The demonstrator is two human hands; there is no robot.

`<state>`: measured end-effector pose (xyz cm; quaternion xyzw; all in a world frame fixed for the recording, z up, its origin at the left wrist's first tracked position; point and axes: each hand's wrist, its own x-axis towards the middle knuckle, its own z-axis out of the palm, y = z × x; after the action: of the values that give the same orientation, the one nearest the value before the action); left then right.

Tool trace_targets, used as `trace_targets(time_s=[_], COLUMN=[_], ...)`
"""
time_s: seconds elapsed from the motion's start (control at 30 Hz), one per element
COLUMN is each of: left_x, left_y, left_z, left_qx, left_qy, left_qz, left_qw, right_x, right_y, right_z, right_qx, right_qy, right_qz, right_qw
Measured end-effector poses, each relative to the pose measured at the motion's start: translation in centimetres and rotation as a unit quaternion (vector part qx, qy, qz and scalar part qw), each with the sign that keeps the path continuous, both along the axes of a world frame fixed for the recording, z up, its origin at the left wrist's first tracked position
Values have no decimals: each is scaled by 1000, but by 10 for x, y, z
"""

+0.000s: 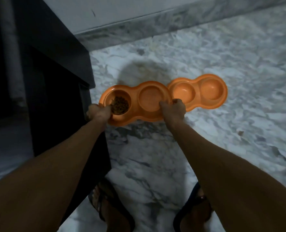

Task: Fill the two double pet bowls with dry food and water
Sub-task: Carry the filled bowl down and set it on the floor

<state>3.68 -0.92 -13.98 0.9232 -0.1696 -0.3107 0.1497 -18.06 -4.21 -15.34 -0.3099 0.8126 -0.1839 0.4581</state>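
Left hand [98,111] and right hand [174,108] are clamped on opposite ends of the near double bowl [137,104], kibble [120,105] in its left well, long axis left-right, touching the empty second bowl [197,92] rightward.

Floor [239,52]: grey-white marble, wall skirting along far edge. Empty orange double bowl [198,92] seen lying on it, approx. mid-floor. Dark cabinet [55,97] stood at left edge. Two sandalled feet [115,213] at near edge.
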Motion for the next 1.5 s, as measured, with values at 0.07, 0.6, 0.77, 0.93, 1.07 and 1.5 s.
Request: trace_targets(time_s=[0.07,0.6,0.77,0.93,1.07,1.5], left_x=[7,22,19,-1,-46,-215], left_y=[0,4,7,0,-23,-111], left_z=[-22,-96,-100,-74,-44,-84], left_qx=[8,0,-10,-26,-75,29], left_qy=[-8,32,34,-58,-97,-43], left_qz=[2,35,40,51,-44,-387], left_qw=[1000,999,999,997,991,920], right_x=[9,25,22,3,-34,-201], right_y=[2,-3,-3,-5,-13,-69], right_z=[-26,-101,-99,-79,-58,-74], right_qx=[4,6,12,-14,-29,12], right_qy=[1,18,25,33,75,167], right_qz=[-1,15,33,21,-17,-24], right_qw=[1000,1000,999,999,997,986])
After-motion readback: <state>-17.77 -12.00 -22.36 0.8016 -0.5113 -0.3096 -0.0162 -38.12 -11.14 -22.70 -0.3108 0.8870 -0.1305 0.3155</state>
